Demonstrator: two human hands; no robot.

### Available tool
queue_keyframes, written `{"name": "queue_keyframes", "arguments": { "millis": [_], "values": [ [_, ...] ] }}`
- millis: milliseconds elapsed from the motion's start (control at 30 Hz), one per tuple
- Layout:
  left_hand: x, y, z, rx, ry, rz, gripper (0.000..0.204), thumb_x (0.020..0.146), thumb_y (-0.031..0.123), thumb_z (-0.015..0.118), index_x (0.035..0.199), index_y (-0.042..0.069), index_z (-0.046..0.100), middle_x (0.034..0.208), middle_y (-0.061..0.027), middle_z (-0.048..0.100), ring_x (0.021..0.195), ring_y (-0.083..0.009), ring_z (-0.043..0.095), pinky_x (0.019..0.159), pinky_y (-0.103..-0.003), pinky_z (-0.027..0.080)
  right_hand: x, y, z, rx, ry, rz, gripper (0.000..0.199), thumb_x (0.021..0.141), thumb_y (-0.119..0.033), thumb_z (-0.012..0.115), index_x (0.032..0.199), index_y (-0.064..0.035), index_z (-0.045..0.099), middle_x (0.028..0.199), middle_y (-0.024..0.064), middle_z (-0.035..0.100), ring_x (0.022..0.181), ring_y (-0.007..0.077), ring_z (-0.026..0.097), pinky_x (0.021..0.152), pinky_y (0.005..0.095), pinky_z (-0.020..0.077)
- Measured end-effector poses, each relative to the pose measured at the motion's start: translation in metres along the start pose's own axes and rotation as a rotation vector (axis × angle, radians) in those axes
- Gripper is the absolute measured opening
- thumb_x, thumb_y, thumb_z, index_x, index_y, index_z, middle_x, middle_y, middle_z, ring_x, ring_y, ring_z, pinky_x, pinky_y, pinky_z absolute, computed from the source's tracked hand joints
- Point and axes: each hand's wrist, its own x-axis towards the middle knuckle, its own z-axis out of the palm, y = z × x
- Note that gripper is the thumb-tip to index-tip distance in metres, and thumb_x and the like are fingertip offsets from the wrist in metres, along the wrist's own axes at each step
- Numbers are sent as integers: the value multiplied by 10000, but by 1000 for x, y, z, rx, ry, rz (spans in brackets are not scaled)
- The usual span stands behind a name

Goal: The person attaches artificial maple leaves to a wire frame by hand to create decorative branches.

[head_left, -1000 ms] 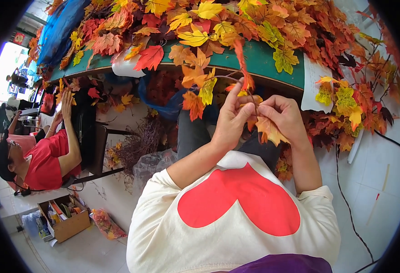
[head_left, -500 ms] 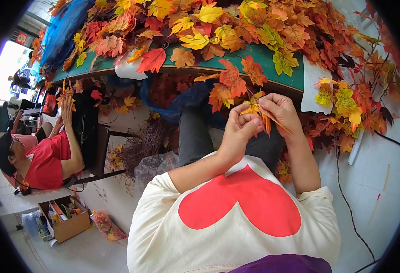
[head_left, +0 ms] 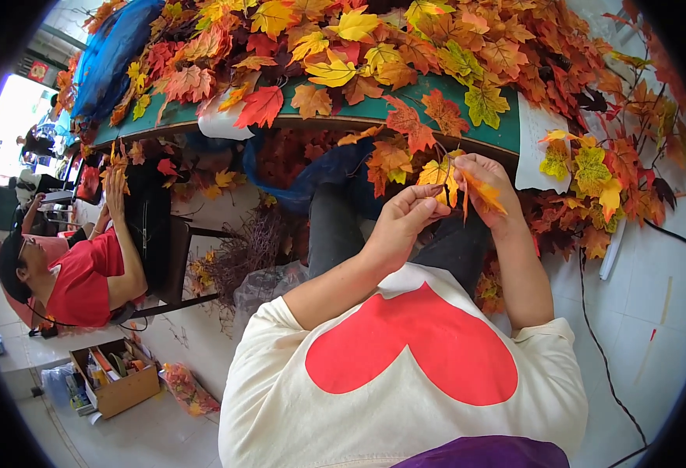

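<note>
At the left of the frame a co-worker (head_left: 86, 285) in a red shirt sits side-on, arms raised towards some leaves. Below, at lower left, stands an open box (head_left: 129, 396) of small goods, with a clear bag (head_left: 189, 388) of leaves just beside it. Further right, dark twigs (head_left: 243, 251) lie bundled, and a blue bag (head_left: 305, 189) hangs below the edge of the green table (head_left: 497, 138), which curves across the upper part of the frame under a pile (head_left: 507, 56) of red, orange and yellow leaves.

Right of centre, the left hand (head_left: 401, 222) has thumb and forefinger pressed together at the lower end of a leaf spray (head_left: 439, 173); whether stem lies between them I cannot tell. The spray is held up in front of the table edge, its red and orange leaves fanned above the fingers. The right hand (head_left: 489, 187) seems to pinch it near its yellow leaf, and an orange leaf (head_left: 486, 196) hangs below those fingers.

The step in hand looks like fine fingertip work at the stem. The next move probably calls for one steady pinch while the other hand adjusts.

At far right, paper (head_left: 534, 148) hangs over the table edge, and a cable (head_left: 599, 343) trails down the floor.
</note>
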Motion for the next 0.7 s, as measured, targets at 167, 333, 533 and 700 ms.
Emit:
{"name": "queue_keyframes", "arguments": {
  "millis": [167, 333, 533, 700],
  "values": [
    [-5, 8, -4, -26, -9, -19, 256, 905, 136, 497, 1125, 6, 486, 928, -55, 592, 855, -118, 573, 822, -269, 460, 8, -4, -19, 198, -153, 68, 177, 862, -148, 563, 889, 26, 567, 733, 50, 599, 631, 87, 587, 581, 159, 481],
    [-4, 14, -8, -114, 12, -222, 167, 914, 149, 475, 1023, 36, 533, 894, -45, 606, 773, -106, 591, 793, -302, 487, 11, -5, -21, 213, -122, 17, 187, 854, -154, 575, 898, 28, 576, 736, 52, 604, 633, 86, 586, 585, 157, 480],
    [-12, 21, 3, -171, -90, -263, 161, 920, 171, 465, 985, 45, 540, 820, -23, 592, 746, -98, 587, 783, -326, 495, 8, 10, -8, -326, 54, -173, 121, 829, -137, 597, 828, -17, 610, 749, 6, 607, 647, 35, 529, 596, 179, 438],
    [-9, 28, 15, -243, -8, -241, 180, 898, 168, 508, 1012, 34, 548, 847, -33, 606, 637, -75, 575, 543, -200, 490, 1, 26, 19, -1203, 224, -941, 83, 731, -140, 638, 749, -74, 592, 689, 77, 563, 704, 275, 545, 739, 366, 400]
  ]
}}
